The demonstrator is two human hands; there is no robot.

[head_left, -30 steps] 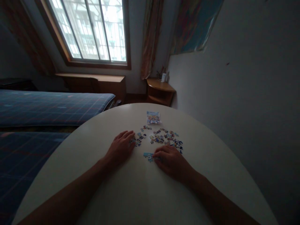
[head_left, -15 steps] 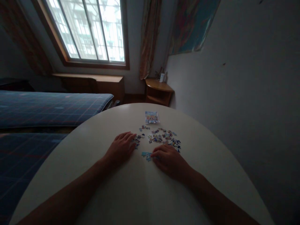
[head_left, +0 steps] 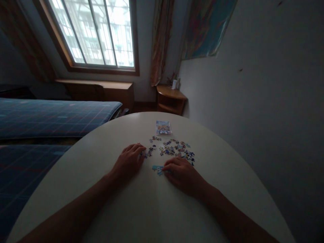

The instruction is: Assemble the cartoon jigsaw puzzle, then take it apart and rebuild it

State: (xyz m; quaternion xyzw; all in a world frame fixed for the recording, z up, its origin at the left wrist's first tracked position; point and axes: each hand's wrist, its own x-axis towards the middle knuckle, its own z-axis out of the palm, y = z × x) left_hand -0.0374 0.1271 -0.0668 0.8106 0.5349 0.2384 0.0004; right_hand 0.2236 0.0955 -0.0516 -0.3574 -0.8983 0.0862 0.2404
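Note:
My left hand rests on the table at the left of the loose puzzle pieces. Its fingers are drawn together around a small pale puzzle piece, partly hidden by them. Nearer to me lies a short light-blue strip of joined puzzle pieces. The fingers of my right hand are closed on the strip's right end, which they cover in part. Just beyond that hand spreads a larger heap of mixed puzzle pieces.
A small printed picture packet lies past the pieces on the round white table. Left of the table are mattresses with plaid covers. A wall runs along the right, and a corner shelf stands behind.
My left hand's fingers have drawn in from resting over the pieces, and a pale puzzle piece now shows at their tips. The right hand stays at the strip.

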